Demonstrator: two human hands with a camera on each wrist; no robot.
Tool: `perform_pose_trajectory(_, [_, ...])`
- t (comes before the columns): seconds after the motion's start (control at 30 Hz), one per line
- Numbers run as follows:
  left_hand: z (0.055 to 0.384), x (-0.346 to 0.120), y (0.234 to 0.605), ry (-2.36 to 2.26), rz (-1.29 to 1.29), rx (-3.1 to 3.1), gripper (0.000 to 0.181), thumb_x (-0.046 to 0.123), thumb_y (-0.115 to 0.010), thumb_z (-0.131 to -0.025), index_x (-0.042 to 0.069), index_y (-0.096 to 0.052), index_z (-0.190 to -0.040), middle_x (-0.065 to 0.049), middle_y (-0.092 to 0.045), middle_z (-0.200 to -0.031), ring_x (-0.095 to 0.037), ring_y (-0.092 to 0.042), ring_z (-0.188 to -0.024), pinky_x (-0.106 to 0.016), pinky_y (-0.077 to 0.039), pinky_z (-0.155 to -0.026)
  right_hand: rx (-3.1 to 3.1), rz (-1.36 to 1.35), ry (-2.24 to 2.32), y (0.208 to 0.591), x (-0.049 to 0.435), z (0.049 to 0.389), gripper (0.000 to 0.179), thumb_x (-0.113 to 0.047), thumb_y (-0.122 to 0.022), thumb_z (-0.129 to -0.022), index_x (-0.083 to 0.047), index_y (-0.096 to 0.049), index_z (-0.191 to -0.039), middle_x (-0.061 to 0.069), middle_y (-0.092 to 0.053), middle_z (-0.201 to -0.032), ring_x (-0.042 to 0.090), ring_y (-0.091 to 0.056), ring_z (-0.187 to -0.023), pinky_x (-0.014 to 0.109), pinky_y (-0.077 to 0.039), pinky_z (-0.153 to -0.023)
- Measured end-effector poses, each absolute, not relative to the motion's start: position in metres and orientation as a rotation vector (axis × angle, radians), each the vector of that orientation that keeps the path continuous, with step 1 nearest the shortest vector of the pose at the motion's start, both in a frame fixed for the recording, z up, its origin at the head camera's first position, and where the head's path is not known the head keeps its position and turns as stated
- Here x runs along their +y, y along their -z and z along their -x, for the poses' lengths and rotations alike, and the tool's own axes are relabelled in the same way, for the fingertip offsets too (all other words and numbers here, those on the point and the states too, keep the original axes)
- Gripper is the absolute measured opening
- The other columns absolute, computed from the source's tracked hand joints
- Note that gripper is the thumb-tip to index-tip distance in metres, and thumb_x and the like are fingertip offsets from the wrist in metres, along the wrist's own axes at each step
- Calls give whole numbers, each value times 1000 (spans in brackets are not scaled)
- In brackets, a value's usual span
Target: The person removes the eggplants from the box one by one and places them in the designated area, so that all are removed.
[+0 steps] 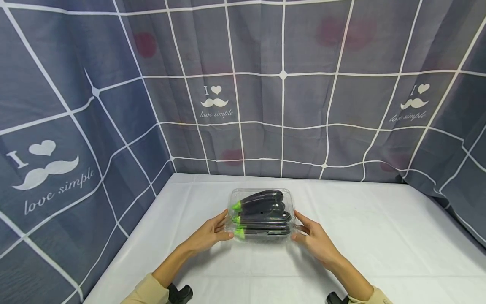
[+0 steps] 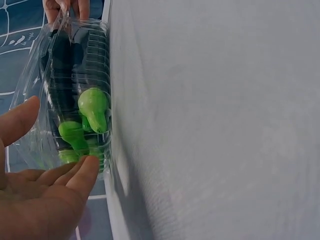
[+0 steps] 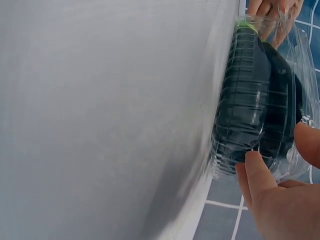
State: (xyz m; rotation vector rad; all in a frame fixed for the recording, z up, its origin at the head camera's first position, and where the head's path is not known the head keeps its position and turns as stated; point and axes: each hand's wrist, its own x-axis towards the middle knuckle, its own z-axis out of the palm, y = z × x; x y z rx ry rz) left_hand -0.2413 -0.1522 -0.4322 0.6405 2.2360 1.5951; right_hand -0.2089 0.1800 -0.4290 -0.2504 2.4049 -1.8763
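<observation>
A clear plastic clamshell box (image 1: 262, 242) stands at the white tabletop with its lid down. Inside lie several dark, glossy eggplants (image 1: 265, 207), side by side, their bright green stem ends (image 2: 93, 107) pointing to the left. My left hand (image 1: 206, 233) is at the box's left end, with straight fingers along the end wall and the thumb apart from them. On the opposite end, my right hand (image 1: 317, 236) has its fingertips against the side wall, and its thumb (image 3: 307, 142) is beside the lid's rim. The box sits between both hands.
White cloth (image 1: 379, 236) covers the table around the box. Blue-grey checked curtains (image 1: 262, 97) with white lines and mustache prints hang behind the table and along both sides. A dark strap piece (image 1: 180, 293) shows at the left wrist, by a beige sleeve.
</observation>
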Motion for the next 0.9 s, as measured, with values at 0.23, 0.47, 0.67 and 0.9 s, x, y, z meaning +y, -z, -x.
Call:
perform_pose_trajectory(0.23, [239, -151, 432, -1608, -600, 2216, 85, 16, -63, -98, -6, -5, -155, -28, -12, -159, -44, -18, -144, -54, -24, -112, 2385, 234, 1888, 430, 178, 207, 74, 5, -59, -87, 6, -25, -153, 21, -23, -158, 38, -43, -134, 51, -34, -108])
perform_pose_trajectory(0.47, [240, -150, 431, -1602, -609, 2246, 85, 15, -65, -96, -7, -7, -155, -30, -16, -157, -46, -22, -143, -55, -28, -110, 2394, 235, 1892, 429, 176, 205, 76, 5, -58, -86, 6, -24, -153, 24, -24, -157, 40, -42, -134, 56, -30, -109])
perform_pose_trajectory(0.67, [241, -150, 432, -1612, -601, 2250, 85, 12, -67, -95, -7, -9, -155, -32, -21, -155, -47, -24, -141, -56, -31, -108, 2387, 179, 1910, 429, 173, 203, 75, 5, -55, -86, 6, -23, -153, 25, -25, -157, 42, -40, -135, 58, -27, -110])
perform_pose_trajectory(0.9, [242, -150, 433, -1643, -567, 2229, 89, 14, -70, -93, -4, -10, -156, -32, -24, -154, -48, -23, -142, -57, -32, -108, 2422, 117, 1906, 425, 167, 202, 76, 6, -54, -83, 5, -24, -153, 26, -28, -155, 43, -39, -135, 59, -27, -110])
